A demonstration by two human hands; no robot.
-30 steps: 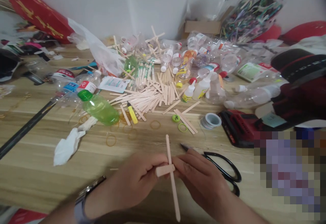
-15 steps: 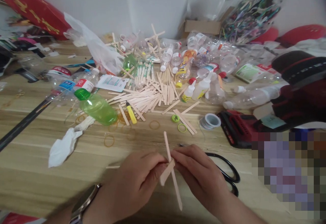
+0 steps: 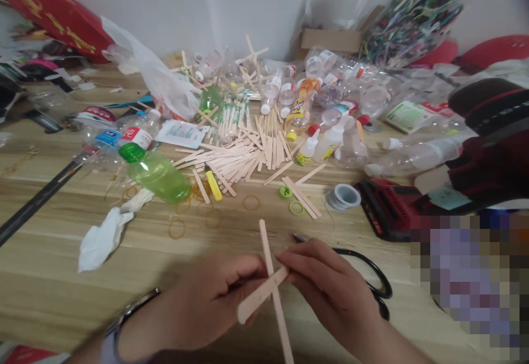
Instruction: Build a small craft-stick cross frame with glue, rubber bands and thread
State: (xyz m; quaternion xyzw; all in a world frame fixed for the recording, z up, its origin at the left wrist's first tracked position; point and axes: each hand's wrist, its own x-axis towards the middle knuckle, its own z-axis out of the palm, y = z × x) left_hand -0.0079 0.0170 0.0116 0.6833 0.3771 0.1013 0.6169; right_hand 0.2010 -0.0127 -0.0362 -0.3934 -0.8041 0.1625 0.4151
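Two pale wooden craft sticks cross each other between my hands near the bottom centre. The long stick [image 3: 281, 320] runs from upper left to lower right, and the shorter-looking stick [image 3: 260, 298] lies across it, nearer the camera. My left hand [image 3: 206, 298], with a watch on the wrist, pinches the sticks around the crossing from the left. On the right, the thumb and fingertips of my right hand [image 3: 330, 287] close on the upper right end of the crossing stick. Black-handled scissors [image 3: 372, 273] lie partly hidden behind my right hand.
Beyond the hands lies a pile of loose craft sticks [image 3: 239, 157]. Around it are a green bottle [image 3: 159, 176], a yellow tube [image 3: 214, 183], glue bottles [image 3: 308, 148], a wire spool [image 3: 344, 196], rubber bands [image 3: 177, 229] and crumpled tissue [image 3: 105, 238]. A red-black tool [image 3: 390, 207] stands right.
The crossing stick has turned and shows more of its flat face. The long stick has shifted down and a little left. My left hand has moved slightly left and lower.
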